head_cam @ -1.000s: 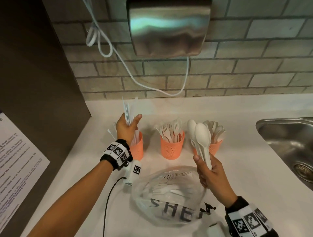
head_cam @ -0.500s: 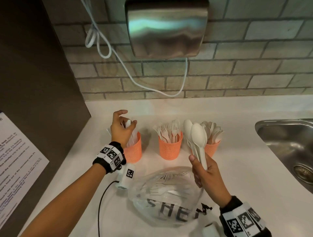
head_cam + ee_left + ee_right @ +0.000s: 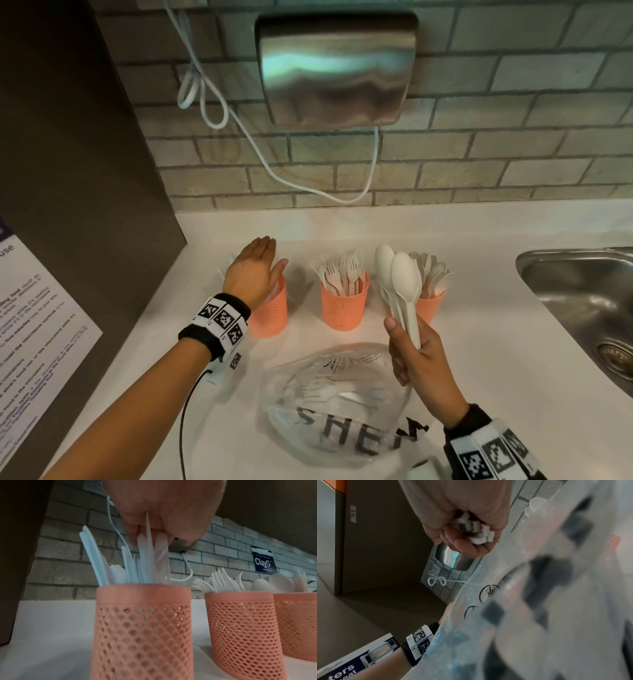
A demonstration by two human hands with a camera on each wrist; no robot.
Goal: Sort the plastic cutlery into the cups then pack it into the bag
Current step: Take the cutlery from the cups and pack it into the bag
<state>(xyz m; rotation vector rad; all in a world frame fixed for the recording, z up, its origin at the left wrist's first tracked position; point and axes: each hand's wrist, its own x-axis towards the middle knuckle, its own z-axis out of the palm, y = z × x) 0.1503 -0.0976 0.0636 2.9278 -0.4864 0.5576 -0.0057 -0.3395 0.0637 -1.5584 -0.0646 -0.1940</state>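
Three orange mesh cups stand in a row on the white counter. The left cup [image 3: 270, 315] [image 3: 142, 622] holds white knives [image 3: 137, 563]. My left hand [image 3: 255, 270] [image 3: 163, 513] lies flat over it with straight fingers, touching the knife tips. The middle cup [image 3: 344, 308] holds forks [image 3: 342, 270], and the right cup [image 3: 430, 306] holds spoons. In front of that cup my right hand [image 3: 418, 359] [image 3: 462, 520] grips a bundle of white spoons [image 3: 400, 277] by the handles, bowls up. A clear plastic bag [image 3: 342, 404] [image 3: 539, 601] with forks inside lies near the front edge.
A steel sink [image 3: 582, 308] is set into the counter on the right. A metal hand dryer [image 3: 335, 68] with a white cord [image 3: 212, 102] hangs on the brick wall. A dark cabinet side [image 3: 68, 205] with a paper notice bounds the left.
My left hand lowered its bunch of knives into the left cup, let go and now lies flat on their tips. The right hand keeps hold of the spoons, barely moved.
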